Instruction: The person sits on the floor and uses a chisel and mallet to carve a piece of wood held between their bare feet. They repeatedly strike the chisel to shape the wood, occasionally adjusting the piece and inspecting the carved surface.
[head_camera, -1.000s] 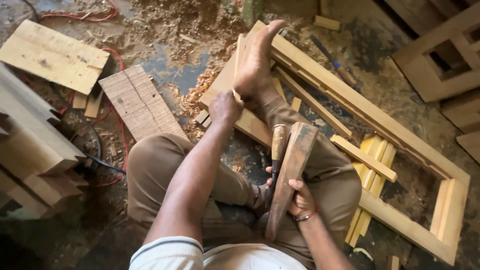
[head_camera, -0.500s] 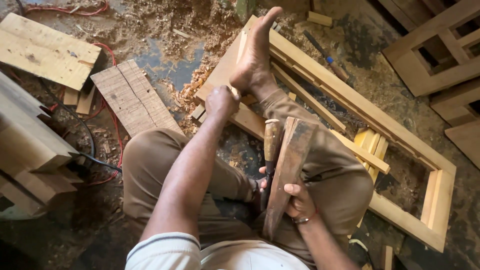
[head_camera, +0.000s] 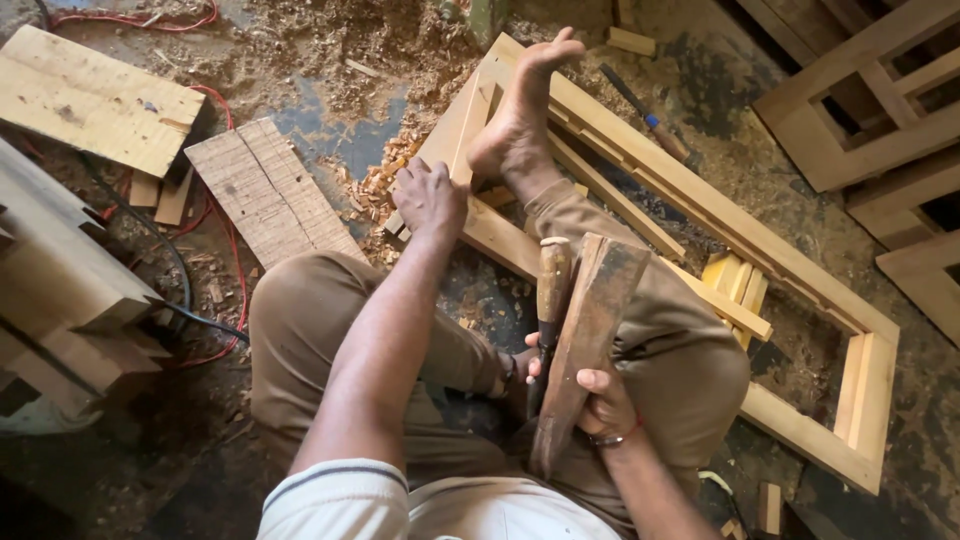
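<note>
Gripping wooden mallet (head_camera: 585, 340) and chisel (head_camera: 551, 290), right hand (head_camera: 600, 400)

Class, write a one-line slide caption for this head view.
Left hand rests on wooden frame; right hand holds mallet and chisel.

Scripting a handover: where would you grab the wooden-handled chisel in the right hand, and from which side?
Grip the chisel on its free upper handle, coming from the left. The right hand wraps its lower part, and the wooden block covers its right side.
</note>
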